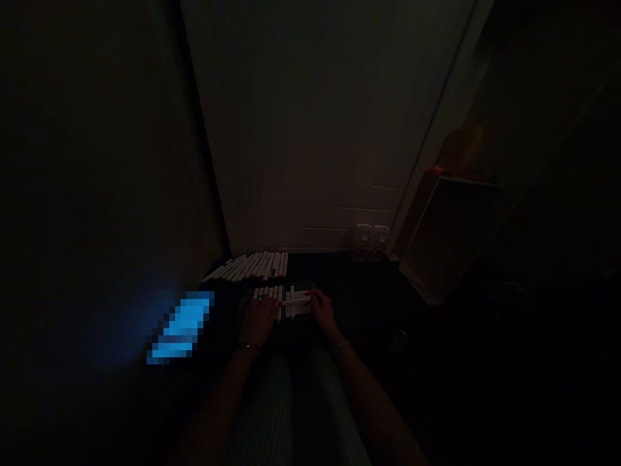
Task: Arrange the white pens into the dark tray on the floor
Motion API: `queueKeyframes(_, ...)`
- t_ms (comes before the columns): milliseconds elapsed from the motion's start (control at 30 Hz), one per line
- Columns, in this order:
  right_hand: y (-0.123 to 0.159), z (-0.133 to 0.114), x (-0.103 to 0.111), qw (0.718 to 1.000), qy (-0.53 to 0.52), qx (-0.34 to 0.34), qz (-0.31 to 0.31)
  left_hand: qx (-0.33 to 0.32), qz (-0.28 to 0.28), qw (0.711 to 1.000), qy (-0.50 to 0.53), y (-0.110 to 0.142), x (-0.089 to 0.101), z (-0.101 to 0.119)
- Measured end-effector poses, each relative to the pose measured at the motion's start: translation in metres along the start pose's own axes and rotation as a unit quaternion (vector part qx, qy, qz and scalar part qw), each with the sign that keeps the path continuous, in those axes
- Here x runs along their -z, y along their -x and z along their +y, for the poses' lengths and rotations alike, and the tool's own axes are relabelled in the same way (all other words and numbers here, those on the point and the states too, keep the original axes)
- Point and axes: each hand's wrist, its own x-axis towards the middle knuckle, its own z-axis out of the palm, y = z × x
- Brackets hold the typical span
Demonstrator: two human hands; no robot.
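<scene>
In dim light, a white marker with a red end (295,301) lies level between my two hands, above an open case (305,285). My right hand (324,314) is closed, pinching the marker's right end. My left hand (259,318) is over the left part of the case, its fingers bent and touching the red end; darkness blurs the exact grip. Several white markers (266,292) stand in a row inside the case, partly covered by my left hand. Behind the case, more white markers (262,264) lie side by side, fanned out on the dark surface.
Two clear plastic packages (371,243) stand at the back right against the pale panel (310,162). A bright blue pixelated patch (182,327) glows at left. At right is a box-like piece of furniture (451,220) with items on top. My legs (272,408) are below the case.
</scene>
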Motion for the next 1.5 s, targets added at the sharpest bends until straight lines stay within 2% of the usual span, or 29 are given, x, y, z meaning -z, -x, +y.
queueKeyframes(367, -0.001, 0.005, -0.002, 1.000, -0.005, 0.001, 0.004, 0.000, -0.006, 1.000, 0.008, 0.000, 0.007, 0.003)
queueKeyframes(800, -0.002, 0.007, -0.003, 1.000, -0.007, 0.000, 0.004, -0.010, -0.002, 1.000, -0.001, 0.000, -0.002, -0.003)
queueKeyframes(1167, -0.001, 0.006, -0.003, 1.000, -0.026, -0.016, 0.000, -0.001, 0.001, 1.000, -0.010, 0.000, 0.004, 0.002)
queueKeyframes(1300, -0.002, 0.008, -0.004, 0.999, -0.033, -0.025, 0.003, -0.017, 0.009, 1.000, -0.011, 0.001, 0.002, 0.000)
queueKeyframes(1500, -0.003, 0.018, -0.010, 1.000, -0.008, -0.004, 0.010, -0.050, 0.028, 0.998, 0.026, 0.002, 0.000, -0.006)
